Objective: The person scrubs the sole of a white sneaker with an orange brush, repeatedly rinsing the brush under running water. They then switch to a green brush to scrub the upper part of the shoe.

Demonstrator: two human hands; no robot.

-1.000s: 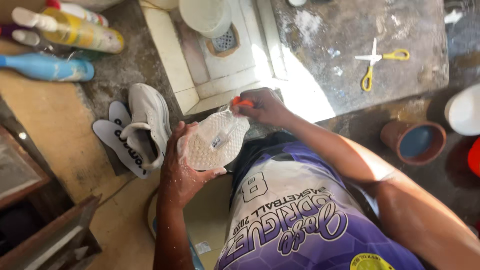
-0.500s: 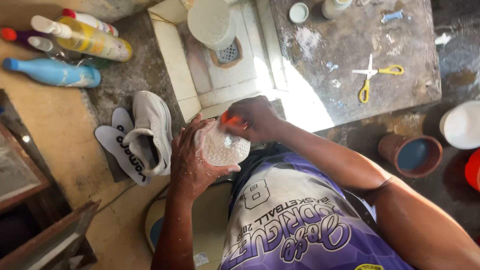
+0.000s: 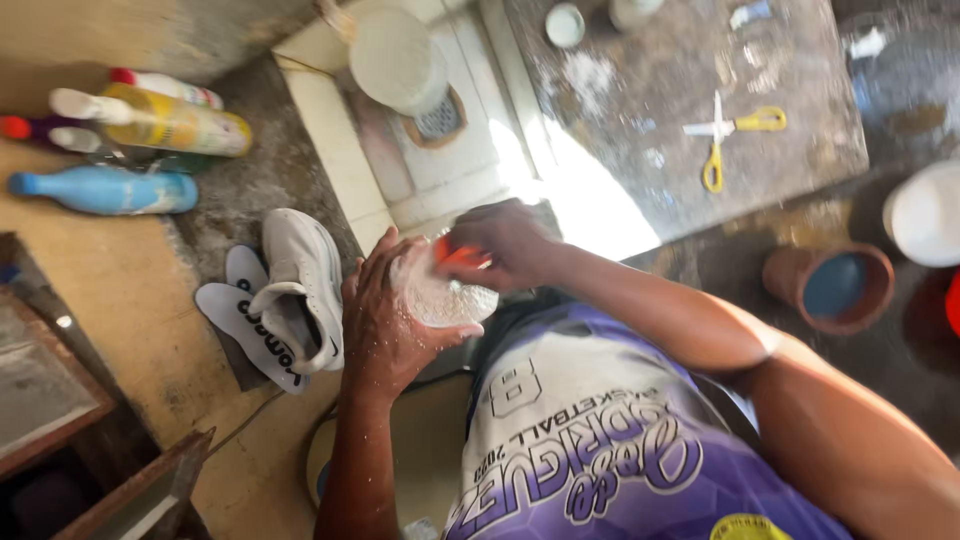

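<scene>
Head view: left hand cups a pale, soapy shoe, blurred, above the lap; right hand grips what seems an orange brush against it. Another white shoe and insoles lie on rough concrete floor beside the tiled drain.

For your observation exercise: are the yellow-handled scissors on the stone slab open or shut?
Open: the yellow-handled scissors lie on the stone slab with blades spread into a cross.

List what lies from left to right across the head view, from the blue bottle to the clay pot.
Blue bottle → white sneaker → left hand → right hand → yellow-handled scissors → clay pot.
</scene>
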